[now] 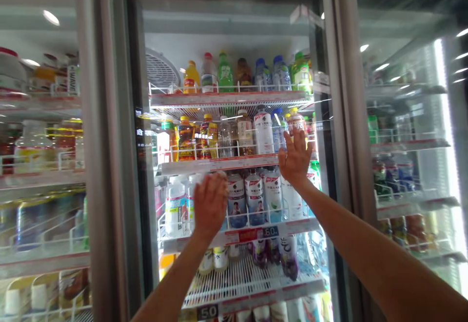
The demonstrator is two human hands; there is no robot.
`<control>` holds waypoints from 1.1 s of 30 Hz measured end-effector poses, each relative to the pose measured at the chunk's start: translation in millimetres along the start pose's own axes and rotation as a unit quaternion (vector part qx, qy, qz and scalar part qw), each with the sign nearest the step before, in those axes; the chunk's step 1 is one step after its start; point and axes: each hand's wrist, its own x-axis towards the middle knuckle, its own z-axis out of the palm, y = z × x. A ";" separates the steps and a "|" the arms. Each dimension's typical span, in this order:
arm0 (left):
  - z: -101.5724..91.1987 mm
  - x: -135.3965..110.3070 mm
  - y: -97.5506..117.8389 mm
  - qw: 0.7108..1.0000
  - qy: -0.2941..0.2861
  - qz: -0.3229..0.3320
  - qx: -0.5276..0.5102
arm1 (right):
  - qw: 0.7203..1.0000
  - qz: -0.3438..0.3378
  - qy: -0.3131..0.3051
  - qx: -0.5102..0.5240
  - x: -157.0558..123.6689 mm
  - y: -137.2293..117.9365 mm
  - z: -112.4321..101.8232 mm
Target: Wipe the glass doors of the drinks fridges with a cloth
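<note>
My right hand [295,157] is raised with its fingers spread, in front of the second shelf's right part. Behind its fingertips stand a blue-capped bottle [279,129] and a yellow-capped bottle [295,117]. I see nothing held in it. My left hand [211,202] is lower, before the third shelf, its back toward me. Motion smears its fingers, and a small pale patch shows by the fingertips that I cannot make out. White-labelled bottles [255,195] stand just right of it. Reflections lie across the cooler's glass [226,5]; whether either hand touches it, I cannot tell.
Shelves of drinks fill the middle cooler, with a white wire shelf [241,280] low down and a price tag [270,231] on the shelf edge. Metal frames [106,166] flank it. More stocked shelves [44,180] show left, others [413,144] right.
</note>
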 end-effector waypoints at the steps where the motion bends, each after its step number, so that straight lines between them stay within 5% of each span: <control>1: 3.3 -5.3 19.0 0.997 -0.018 0.063 -0.027 | 1.000 -0.003 0.003 0.000 -0.1 0.7 0.1; 4: 2.7 -15.8 32.1 0.990 -0.060 0.114 -0.055 | 1.000 -0.008 0.007 0.005 -0.9 2.3 -0.2; 7: -10.7 -10.7 -21.0 0.999 -0.039 -0.007 -0.010 | 1.000 -0.010 0.002 0.017 -2.3 2.6 -0.9; 9: -18.3 -2.3 -59.4 0.994 0.048 -0.096 0.021 | 1.000 -0.007 -0.002 0.020 -2.8 2.1 -1.2; 11: -19.5 1.8 -72.0 0.986 0.088 -0.134 0.043 | 1.000 -0.002 -0.003 0.017 -2.9 1.6 -1.3; 13: -14.9 -3.6 -51.8 0.992 0.059 -0.102 0.039 | 1.000 -0.002 -0.004 0.015 -2.8 1.6 -1.3; 17: -3.1 -29.9 18.1 0.994 -0.044 0.086 -0.047 | 1.000 -0.004 -0.003 0.020 -3.4 2.9 -1.6; 19: -3.7 -34.9 20.8 0.987 -0.071 0.130 -0.060 | 1.000 -0.007 -0.001 0.023 -3.8 3.5 -1.6; 21: -9.1 -27.4 -6.4 0.994 -0.062 0.085 -0.025 | 1.000 -0.009 -0.001 0.023 -4.1 3.7 -1.4; 24: -16.1 -0.4 -59.6 0.996 0.037 -0.070 0.029 | 1.000 -0.007 -0.003 0.020 -3.8 3.5 -0.8; 26: -14.5 14.3 -67.1 0.989 0.068 -0.131 0.028 | 1.000 -0.006 -0.003 0.021 -3.6 3.6 -0.5; 28: -7.8 17.2 -41.6 0.994 0.038 -0.106 0.014 | 1.000 -0.007 -0.003 0.027 -3.6 4.3 -0.6; 31: 4.2 3.6 24.9 0.997 -0.026 0.062 -0.032 | 0.999 -0.018 -0.001 0.033 -4.6 6.8 -1.6; 33: 8.0 -5.5 50.9 0.985 -0.061 0.148 -0.061 | 0.999 -0.029 -0.002 0.034 -5.5 8.7 -2.6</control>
